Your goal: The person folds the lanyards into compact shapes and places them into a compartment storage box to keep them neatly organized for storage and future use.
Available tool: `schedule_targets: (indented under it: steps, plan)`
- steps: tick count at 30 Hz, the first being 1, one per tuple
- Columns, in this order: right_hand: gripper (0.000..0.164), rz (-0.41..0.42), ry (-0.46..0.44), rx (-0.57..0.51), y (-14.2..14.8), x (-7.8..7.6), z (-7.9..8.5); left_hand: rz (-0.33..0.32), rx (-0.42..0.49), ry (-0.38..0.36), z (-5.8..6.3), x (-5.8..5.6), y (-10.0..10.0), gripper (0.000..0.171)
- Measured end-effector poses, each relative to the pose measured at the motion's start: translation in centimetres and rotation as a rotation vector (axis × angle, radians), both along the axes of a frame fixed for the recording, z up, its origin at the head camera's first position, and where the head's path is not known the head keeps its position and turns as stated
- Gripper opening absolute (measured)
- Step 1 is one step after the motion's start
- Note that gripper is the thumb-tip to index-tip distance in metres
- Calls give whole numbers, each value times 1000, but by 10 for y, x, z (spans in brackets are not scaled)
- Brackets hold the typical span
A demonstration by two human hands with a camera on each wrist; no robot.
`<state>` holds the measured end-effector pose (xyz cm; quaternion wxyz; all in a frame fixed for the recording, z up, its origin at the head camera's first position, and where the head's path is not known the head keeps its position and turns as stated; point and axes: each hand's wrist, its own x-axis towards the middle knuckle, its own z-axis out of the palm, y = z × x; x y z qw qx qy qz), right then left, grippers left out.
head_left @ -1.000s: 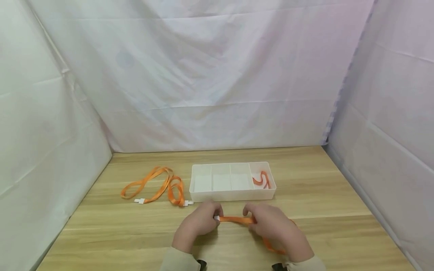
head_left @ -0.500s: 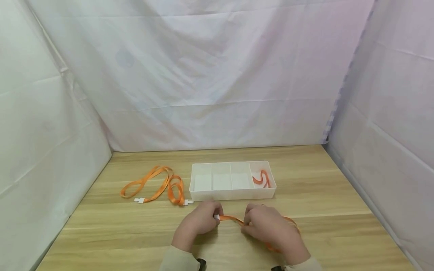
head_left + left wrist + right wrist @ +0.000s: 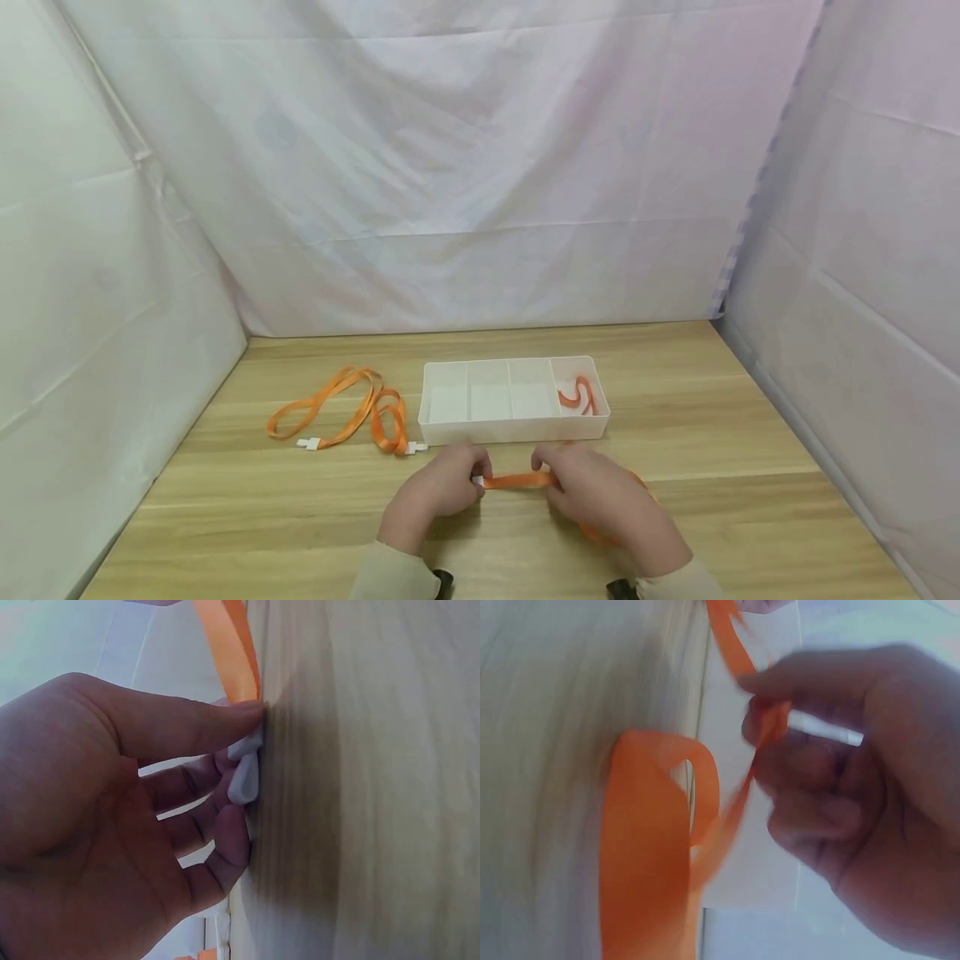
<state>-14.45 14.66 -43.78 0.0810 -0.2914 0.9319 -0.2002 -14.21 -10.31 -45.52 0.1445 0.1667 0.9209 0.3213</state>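
Observation:
An orange lanyard (image 3: 517,481) stretches between my two hands, just in front of the box. My left hand (image 3: 447,483) pinches its end by the white plastic clip (image 3: 246,776), thumb against fingers, low over the table. My right hand (image 3: 592,492) grips the strap between thumb and curled fingers, a short way to the right. From there the rest of the strap (image 3: 645,847) hangs down and loops onto the table, partly hidden under the right hand and forearm in the head view.
A white divided box (image 3: 513,431) stands behind the hands; its rightmost compartment holds an orange strap (image 3: 581,396). Left of the box lie more orange lanyards (image 3: 352,408) with white clips (image 3: 309,444). White cloth (image 3: 480,167) encloses the wooden table (image 3: 300,533) at back and sides.
My right hand first dipped nearer the left, slackening the strap, then moved back so it is stretched straight again. My left hand has stayed in place on the clip end.

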Motion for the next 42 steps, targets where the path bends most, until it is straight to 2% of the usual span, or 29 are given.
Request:
schedule_targets:
  steps: [2,5,7,13,16,19,22,25,28,31,34,38,40,42]
  plan:
    - [32,40,-9,33,-1,1,0,-3,6,-4,-1,0,-1,17]
    - [35,136,85,94,-3,1,0,1,14,-13,-2,1,-3,17]
    - [36,237,217,132,-3,2,0,1,20,-12,-2,1,-4,17]
    - [54,539,661,188,2,2,-1,-12,35,11,-2,1,-5,18]
    - [53,632,777,202,4,5,2,-17,36,15,-1,0,-5,18]
    - [37,678,796,245,4,9,7,-20,41,6,-2,0,-5,17]
    - [24,644,765,341,4,11,8,-20,42,-1,-3,-1,-6,16]
    - [15,545,758,408,5,8,8,-21,38,3,-4,-1,-6,16]
    - [15,478,858,383,6,1,7,-27,42,6,-3,-1,-5,16]
    - [19,477,973,319,8,-6,4,-30,48,3,-2,-1,-4,16]
    - [19,483,1011,271,8,-11,2,-30,32,7,0,0,-3,18]
    - [33,433,931,215,5,-13,2,-37,4,46,-2,1,0,20]
    - [39,379,859,149,2,-12,3,-53,4,91,-7,-1,0,20]
    - [38,319,776,49,-2,-10,5,-54,25,99,-6,0,2,20]
